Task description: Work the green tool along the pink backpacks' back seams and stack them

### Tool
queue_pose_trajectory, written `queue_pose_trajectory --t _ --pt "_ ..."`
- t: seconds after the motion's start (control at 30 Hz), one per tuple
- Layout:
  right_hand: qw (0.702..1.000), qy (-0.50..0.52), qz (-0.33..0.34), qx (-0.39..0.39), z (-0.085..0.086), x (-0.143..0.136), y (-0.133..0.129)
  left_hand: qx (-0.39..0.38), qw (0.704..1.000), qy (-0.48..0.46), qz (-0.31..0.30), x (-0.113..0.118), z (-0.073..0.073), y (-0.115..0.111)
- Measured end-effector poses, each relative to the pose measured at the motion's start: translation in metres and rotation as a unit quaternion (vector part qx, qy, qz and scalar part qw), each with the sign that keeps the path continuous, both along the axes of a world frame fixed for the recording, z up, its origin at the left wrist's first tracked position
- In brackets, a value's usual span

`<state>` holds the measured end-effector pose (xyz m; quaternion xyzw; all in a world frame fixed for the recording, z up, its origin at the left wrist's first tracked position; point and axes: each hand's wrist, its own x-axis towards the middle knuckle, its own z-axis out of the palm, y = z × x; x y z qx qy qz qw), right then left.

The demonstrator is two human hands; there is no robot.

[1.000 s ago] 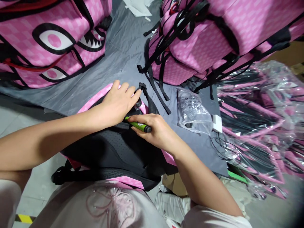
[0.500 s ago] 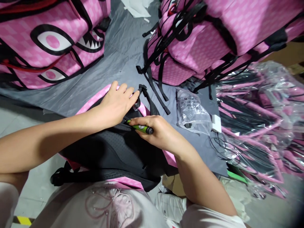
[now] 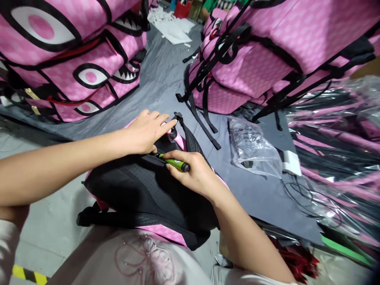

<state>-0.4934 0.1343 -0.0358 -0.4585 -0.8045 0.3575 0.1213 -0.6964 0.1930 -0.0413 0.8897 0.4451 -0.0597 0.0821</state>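
A black and pink backpack (image 3: 127, 186) lies on the table edge against my body, its black padded back panel facing up. My left hand (image 3: 145, 132) grips the top of the backpack beside a black buckle and strap, its thumb pressed down close to the tip of a tool. In my right hand (image 3: 192, 170) is a green pen-shaped tool (image 3: 176, 163) with a black end, pointing left at the black webbing on the panel. What its tip touches is too small to make out.
Pink backpacks with eye and teeth prints (image 3: 89, 75) are stacked at the left, and more pink backpacks (image 3: 255, 67) with hanging straps at the right. A clear plastic bag (image 3: 252, 146) and a white adapter (image 3: 291, 163) with cable lie on the grey-covered table (image 3: 166, 79). Plastic-wrapped pink pieces (image 3: 341, 150) are beyond.
The view has shifted, showing more of the left stack and far end. My right hand keeps hold of the green tool at nearly the same spot; my left thumb now shows by its tip.
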Motion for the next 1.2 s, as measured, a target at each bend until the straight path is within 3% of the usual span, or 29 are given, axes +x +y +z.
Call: queue_pose_trajectory --t 0.1,0.2,0.4,0.53,0.67,0.87,1.0,1.2 --pt "0.996 0.088 -0.007 0.023 -0.005 0.003 -0.015 -0.073 0.997 0.015 0.028 -0.02 0.011 0.0" --pt "0.987 0.15 -0.003 0.051 -0.013 -0.003 -0.03 -0.101 0.99 0.049 0.086 -0.031 0.016 -0.014" --pt "0.988 0.125 0.036 0.078 -0.023 -0.028 -0.046 -0.019 0.983 0.097 0.154 -0.035 0.0 -0.052" --pt "0.989 0.114 0.036 0.086 -0.025 -0.028 -0.043 0.012 0.989 0.056 0.139 -0.045 -0.009 -0.059" --pt "0.988 0.135 0.024 0.075 -0.025 -0.024 -0.038 -0.004 0.994 0.031 0.106 -0.054 -0.007 -0.057" --pt "0.989 0.122 0.028 0.084 -0.026 -0.033 -0.036 -0.041 0.984 0.118 0.123 -0.045 0.001 -0.052" --pt "0.991 0.094 0.023 0.088 -0.032 -0.041 -0.035 -0.027 0.977 0.166 0.129 -0.041 -0.008 -0.048" --pt "0.993 0.087 0.021 0.079 -0.039 -0.044 -0.031 -0.017 0.99 0.103 0.095 -0.058 -0.022 -0.05"
